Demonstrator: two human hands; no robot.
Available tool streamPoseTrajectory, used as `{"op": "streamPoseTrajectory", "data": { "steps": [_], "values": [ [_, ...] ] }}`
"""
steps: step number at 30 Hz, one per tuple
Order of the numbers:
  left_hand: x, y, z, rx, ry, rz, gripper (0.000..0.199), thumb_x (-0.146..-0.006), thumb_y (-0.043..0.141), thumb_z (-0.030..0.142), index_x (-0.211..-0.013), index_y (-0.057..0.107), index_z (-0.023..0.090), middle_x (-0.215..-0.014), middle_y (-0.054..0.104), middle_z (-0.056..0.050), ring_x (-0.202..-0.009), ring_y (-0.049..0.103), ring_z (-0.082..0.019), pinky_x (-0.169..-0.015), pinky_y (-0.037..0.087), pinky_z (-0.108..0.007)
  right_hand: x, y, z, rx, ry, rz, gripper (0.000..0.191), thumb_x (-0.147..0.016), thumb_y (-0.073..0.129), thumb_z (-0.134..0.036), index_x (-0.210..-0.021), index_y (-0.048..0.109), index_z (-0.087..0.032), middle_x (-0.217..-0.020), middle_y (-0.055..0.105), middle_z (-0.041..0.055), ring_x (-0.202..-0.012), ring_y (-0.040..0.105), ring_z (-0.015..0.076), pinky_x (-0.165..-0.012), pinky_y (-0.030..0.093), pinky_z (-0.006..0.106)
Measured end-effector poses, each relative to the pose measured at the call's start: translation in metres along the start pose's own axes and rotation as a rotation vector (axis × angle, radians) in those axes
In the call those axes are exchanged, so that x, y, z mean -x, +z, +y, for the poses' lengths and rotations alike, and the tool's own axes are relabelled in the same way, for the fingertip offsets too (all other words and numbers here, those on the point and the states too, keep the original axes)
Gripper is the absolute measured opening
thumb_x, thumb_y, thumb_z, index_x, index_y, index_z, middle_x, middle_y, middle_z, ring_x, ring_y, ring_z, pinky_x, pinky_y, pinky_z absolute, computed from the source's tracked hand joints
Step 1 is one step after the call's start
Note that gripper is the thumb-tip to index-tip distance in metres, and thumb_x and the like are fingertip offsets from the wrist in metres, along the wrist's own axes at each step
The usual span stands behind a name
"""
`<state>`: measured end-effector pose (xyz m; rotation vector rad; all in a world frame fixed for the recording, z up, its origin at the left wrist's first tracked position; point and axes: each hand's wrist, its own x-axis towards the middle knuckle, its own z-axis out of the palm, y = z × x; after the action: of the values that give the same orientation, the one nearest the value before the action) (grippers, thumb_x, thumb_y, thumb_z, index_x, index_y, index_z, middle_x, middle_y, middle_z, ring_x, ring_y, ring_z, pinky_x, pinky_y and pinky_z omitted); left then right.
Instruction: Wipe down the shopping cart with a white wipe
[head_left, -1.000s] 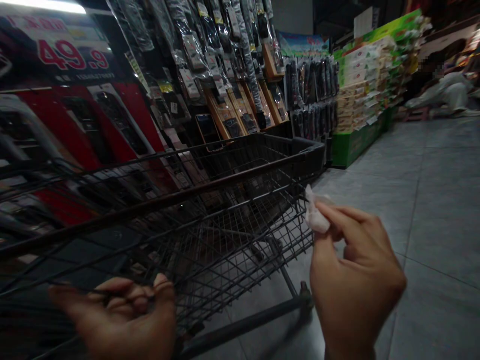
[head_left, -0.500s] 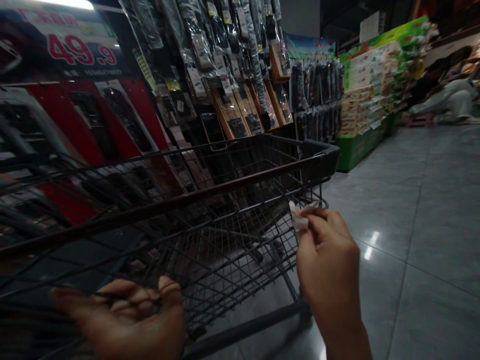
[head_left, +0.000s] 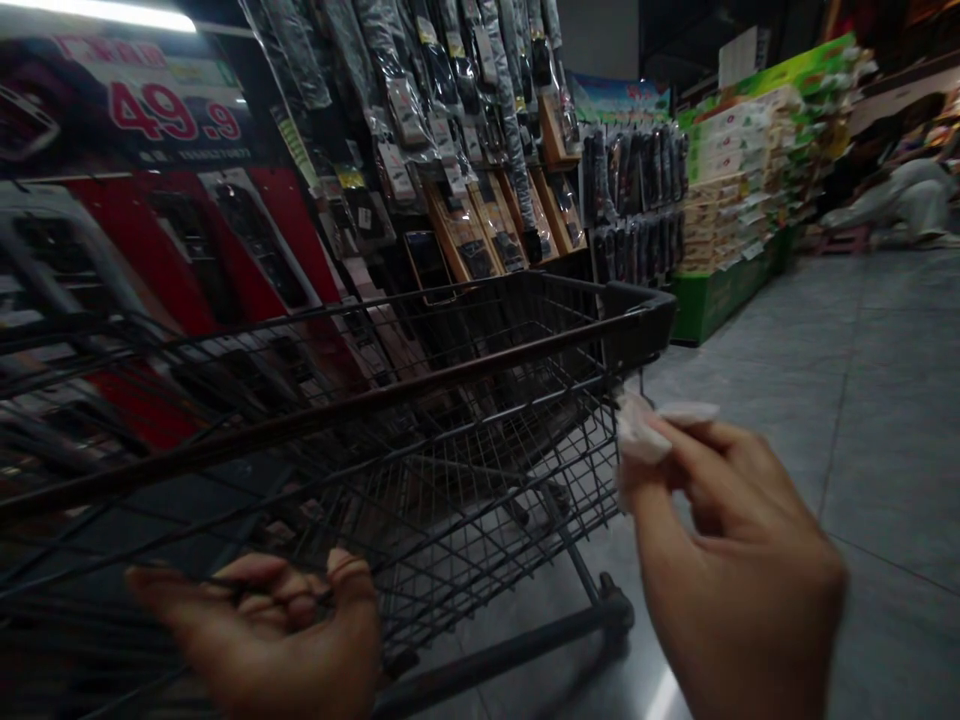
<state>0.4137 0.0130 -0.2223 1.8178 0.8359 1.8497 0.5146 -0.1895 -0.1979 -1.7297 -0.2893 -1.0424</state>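
Note:
A dark wire shopping cart [head_left: 480,375] stands tilted across my view. Low at the left, my left hand [head_left: 277,630] has several fingers curled around a wire of the cart's side, while the thumb sticks up and one finger lies along the wire. My right hand [head_left: 739,560], to the right of the basket, pinches a crumpled white tissue [head_left: 641,430] between thumb and fingertips. The tissue appears close to the cart's wire side below its far corner; whether it touches the wire I cannot tell.
Packaged goods [head_left: 442,110] hang on a rack behind the cart. A price sign [head_left: 172,110] reading 49.9 is at the upper left. Stacked packs [head_left: 724,210] sit on a green base [head_left: 701,310]. A crouching person [head_left: 900,200] is at the far right, on the grey tiled floor [head_left: 892,400].
My right hand has moved right and looks larger, with the tissue still pinched in it. The left hand keeps its hold on the wire, showing slightly further right.

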Motion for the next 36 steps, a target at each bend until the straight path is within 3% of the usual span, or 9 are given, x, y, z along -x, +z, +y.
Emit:
{"op": "streamPoseTrajectory", "data": {
  "steps": [3, 7, 11, 17, 29, 33, 36],
  "values": [
    [0.0, -0.001, 0.003, -0.011, -0.032, -0.045, 0.112, -0.049, 0.069, 0.028, -0.149, 0.02, 0.017, -0.079, 0.041, 0.006, -0.046, 0.04, -0.004, -0.035, 0.035, -0.017, -0.006, 0.023, -0.009, -0.118, 0.029, -0.094, 0.017, -0.086, 0.057, -0.019, -0.093, 0.072, -0.016, -0.086, 0.062, 0.0048, -0.074, 0.061, 0.0127, -0.063, 0.052, 0.025],
    [0.001, -0.003, 0.005, -0.016, -0.021, -0.042, 0.11, -0.051, 0.069, 0.031, -0.148, 0.02, 0.014, -0.08, 0.041, 0.006, -0.046, 0.04, -0.004, -0.033, 0.034, -0.017, -0.003, 0.038, -0.005, -0.073, 0.044, -0.104, 0.016, -0.085, 0.056, -0.017, -0.089, 0.072, -0.014, -0.083, 0.06, 0.0047, -0.072, 0.059, 0.0133, -0.063, 0.051, 0.028],
    [0.002, -0.001, 0.005, -0.005, 0.002, -0.047, 0.11, -0.051, 0.069, 0.03, -0.149, 0.019, 0.016, -0.081, 0.042, 0.005, -0.047, 0.041, -0.004, -0.036, 0.036, -0.017, 0.004, 0.037, 0.008, -0.004, 0.007, -0.123, 0.016, -0.085, 0.054, -0.014, -0.077, 0.069, -0.013, -0.079, 0.059, 0.0044, -0.07, 0.058, 0.014, -0.064, 0.05, 0.029],
    [0.004, -0.001, 0.008, -0.026, -0.025, -0.045, 0.108, -0.055, 0.067, 0.029, -0.15, 0.016, 0.02, -0.083, 0.042, 0.005, -0.049, 0.041, -0.004, -0.04, 0.037, -0.017, 0.012, 0.034, 0.012, 0.022, -0.057, -0.09, 0.014, -0.083, 0.054, -0.01, -0.077, 0.067, -0.012, -0.082, 0.056, 0.0042, -0.072, 0.055, 0.0128, -0.064, 0.049, 0.027],
    [0.005, -0.003, 0.001, -0.04, 0.032, -0.044, 0.11, -0.056, 0.07, 0.027, -0.15, 0.013, 0.02, -0.086, 0.048, 0.003, -0.048, 0.042, -0.004, -0.04, 0.038, -0.018, 0.031, 0.028, 0.016, 0.01, -0.152, -0.074, 0.018, -0.088, 0.051, -0.013, -0.096, 0.067, -0.01, -0.091, 0.055, 0.0071, -0.083, 0.058, 0.015, -0.072, 0.053, 0.029],
    [0.004, -0.003, 0.001, -0.029, 0.092, -0.091, 0.106, -0.061, 0.069, 0.029, -0.15, 0.012, 0.024, -0.085, 0.046, 0.004, -0.05, 0.041, -0.005, -0.044, 0.042, -0.02, 0.055, 0.033, 0.027, 0.027, -0.102, -0.18, 0.022, -0.09, 0.046, -0.012, -0.095, 0.067, -0.009, -0.092, 0.056, 0.0092, -0.082, 0.059, 0.0163, -0.066, 0.054, 0.029],
    [0.008, -0.007, 0.0, -0.056, 0.162, -0.13, 0.099, -0.068, 0.068, 0.031, -0.15, 0.014, 0.023, -0.091, 0.048, 0.001, -0.062, 0.049, -0.01, -0.062, 0.052, -0.029, 0.07, 0.032, 0.046, 0.027, -0.027, -0.297, 0.025, -0.09, 0.043, -0.015, -0.092, 0.068, -0.01, -0.09, 0.059, 0.0101, -0.079, 0.062, 0.0179, -0.068, 0.055, 0.033]
  ]
}}
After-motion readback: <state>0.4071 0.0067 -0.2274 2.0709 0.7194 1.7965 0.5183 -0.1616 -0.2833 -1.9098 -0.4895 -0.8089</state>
